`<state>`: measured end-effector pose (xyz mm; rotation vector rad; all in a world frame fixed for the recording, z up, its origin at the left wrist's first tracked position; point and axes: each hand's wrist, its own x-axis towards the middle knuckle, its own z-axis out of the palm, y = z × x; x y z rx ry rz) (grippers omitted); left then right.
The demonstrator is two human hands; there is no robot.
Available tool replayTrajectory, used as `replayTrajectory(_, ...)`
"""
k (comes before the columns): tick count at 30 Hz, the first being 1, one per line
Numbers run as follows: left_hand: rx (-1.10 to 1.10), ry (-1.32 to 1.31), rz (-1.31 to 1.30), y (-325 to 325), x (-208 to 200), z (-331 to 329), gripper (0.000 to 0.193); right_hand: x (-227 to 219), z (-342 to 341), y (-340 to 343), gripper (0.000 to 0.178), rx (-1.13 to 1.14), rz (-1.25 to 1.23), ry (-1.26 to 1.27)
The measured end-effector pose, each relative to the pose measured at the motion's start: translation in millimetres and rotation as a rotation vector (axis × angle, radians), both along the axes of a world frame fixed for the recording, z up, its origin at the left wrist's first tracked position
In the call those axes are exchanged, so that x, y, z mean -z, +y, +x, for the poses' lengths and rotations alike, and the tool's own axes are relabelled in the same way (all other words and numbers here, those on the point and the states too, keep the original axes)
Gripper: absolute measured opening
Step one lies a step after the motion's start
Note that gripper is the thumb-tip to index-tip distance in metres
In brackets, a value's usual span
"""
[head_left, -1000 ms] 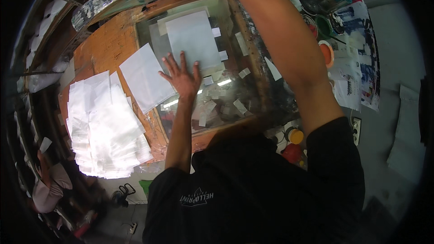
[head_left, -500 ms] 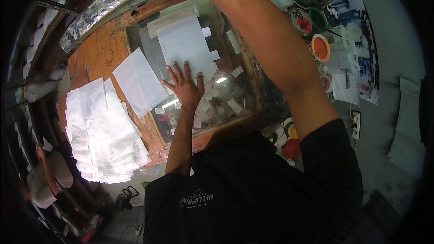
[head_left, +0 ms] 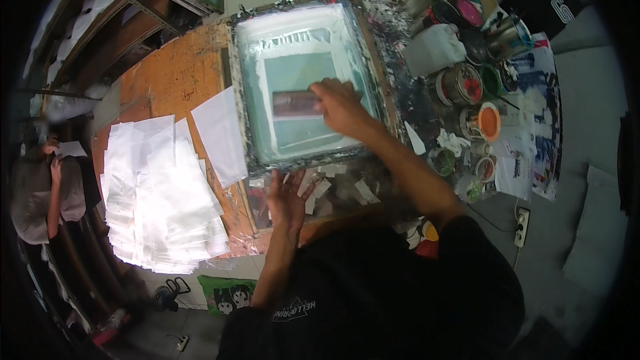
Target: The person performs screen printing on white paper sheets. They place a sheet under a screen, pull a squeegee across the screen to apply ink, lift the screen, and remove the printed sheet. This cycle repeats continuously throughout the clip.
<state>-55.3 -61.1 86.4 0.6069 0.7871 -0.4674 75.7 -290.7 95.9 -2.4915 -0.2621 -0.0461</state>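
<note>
A screen-printing frame (head_left: 368,60) lies lowered over the glass-topped board (head_left: 347,190), with white ink smeared round its pale green mesh. My right hand (head_left: 341,108) is closed on the end of a brown squeegee (head_left: 293,105), which rests on the mesh near the middle and is blurred by motion. At the frame's near edge, my left hand (head_left: 288,203) is palm up with its fingers apart, fingertips close to or touching the rim. Left of the frame, one white sheet (head_left: 220,137) lies partly hidden beside it. A heap of white sheets (head_left: 160,200) spreads on the wooden table.
Ink cans and pots, including an orange pot (head_left: 490,122), crowd the right side with a white jug (head_left: 433,50). Clamps (head_left: 285,0) hold the frame's far edge. Shelving (head_left: 100,20) stands at the left, where another person (head_left: 50,190) holds a white sheet.
The frame, raised before, now lies down over the board and hides the sheet there. My left hand has drawn back to its near edge; my right hand has come to the squeegee.
</note>
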Motion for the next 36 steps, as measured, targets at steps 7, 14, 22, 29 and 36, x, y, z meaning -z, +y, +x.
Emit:
replayTrajectory(7,0.056,0.102,0.109,-1.8,46.7,7.5,0.053,60.5,161.7,-35.0,0.035,0.110,-0.303,-0.176)
replayTrajectory(14,0.046,0.088,0.062,9.5,44.4,4.8,0.046,49.2,160.7,-7.1,0.031,-0.038,-0.264,-0.028)
replayTrajectory(22,-0.009,0.091,0.065,9.5,50.5,5.8,0.034,58.1,7.0,30.5,0.035,-0.011,-0.196,-0.102)
replayTrajectory(29,-0.007,0.056,0.091,6.0,53.7,3.6,0.041,34.5,-108.6,52.6,0.049,-0.046,-0.161,-0.037)
replayTrajectory(36,0.002,-0.033,0.004,14.7,7.7,2.1,0.038,-28.2,-81.3,45.7,0.037,-0.081,-0.176,-0.150)
